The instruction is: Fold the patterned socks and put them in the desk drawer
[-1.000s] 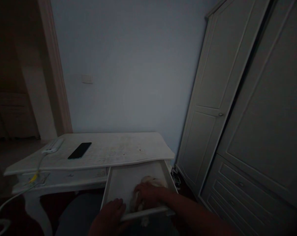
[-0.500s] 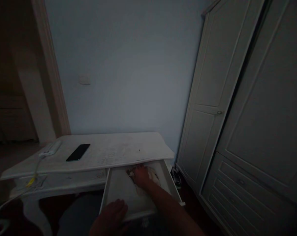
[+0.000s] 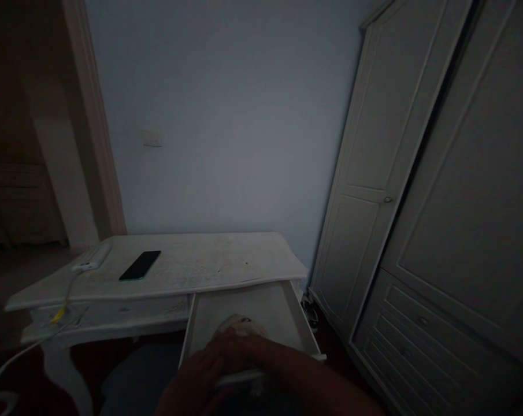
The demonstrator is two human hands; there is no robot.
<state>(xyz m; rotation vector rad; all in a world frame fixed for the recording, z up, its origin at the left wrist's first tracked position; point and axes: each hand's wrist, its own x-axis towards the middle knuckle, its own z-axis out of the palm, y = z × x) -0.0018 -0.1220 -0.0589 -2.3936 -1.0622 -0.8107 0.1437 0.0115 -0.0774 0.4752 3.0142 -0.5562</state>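
A pale, crumpled, cloth-like bundle [image 3: 239,325] with a dark spot lies low in the pulled-out drawer [image 3: 282,306], near its front. My right hand [image 3: 233,349] is closed on the bundle, its forearm coming in from the lower right across the drawer front. Beside it, at the drawer's front left corner, my left hand [image 3: 203,370] has its fingers stretched toward my right hand and appears to touch it. Dim light and the overlapping hands hide some fingertips and the lower part of the bundle.
The white desk [image 3: 226,254] carries a dark phone [image 3: 140,266] and a white power strip [image 3: 92,257] with a cable hanging over the left edge. A wardrobe [image 3: 369,173] stands at the right. Shoes [image 3: 310,309] lie between desk and wardrobe.
My right hand has drawn the pale bundle from the back of the drawer toward its front left. My left hand now meets my right hand. The view has shifted slightly.
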